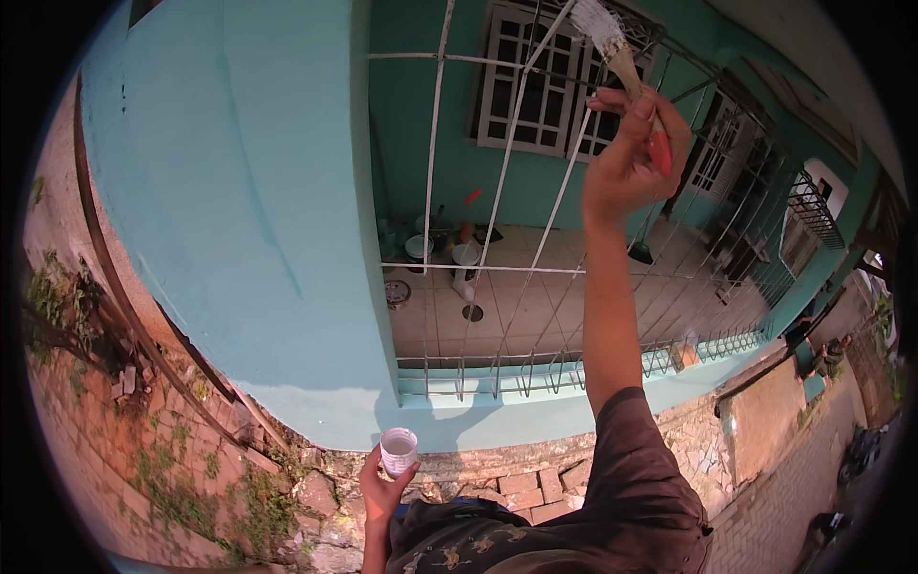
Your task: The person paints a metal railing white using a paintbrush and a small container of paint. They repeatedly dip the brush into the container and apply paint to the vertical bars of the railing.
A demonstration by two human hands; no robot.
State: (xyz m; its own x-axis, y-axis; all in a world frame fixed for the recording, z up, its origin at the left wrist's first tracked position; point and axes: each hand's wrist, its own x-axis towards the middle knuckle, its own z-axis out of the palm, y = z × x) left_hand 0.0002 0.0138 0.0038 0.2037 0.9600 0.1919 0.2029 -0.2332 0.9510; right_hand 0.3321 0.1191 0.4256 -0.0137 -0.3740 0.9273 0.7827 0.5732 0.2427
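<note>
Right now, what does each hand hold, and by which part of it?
The right hand grips a paintbrush by its handle; the left hand holds a small white cup by its sides.

Home exterior: turquoise wall (258, 191), tiled porch (516, 247), paned windows (526, 86).

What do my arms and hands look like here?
Your left hand and right hand wear no gloves, and your right forearm shows no watch. The right sleeve is short, loose and dark brown; the dark shirt has paler printed figures.

Downward fisheye view from the head
</note>
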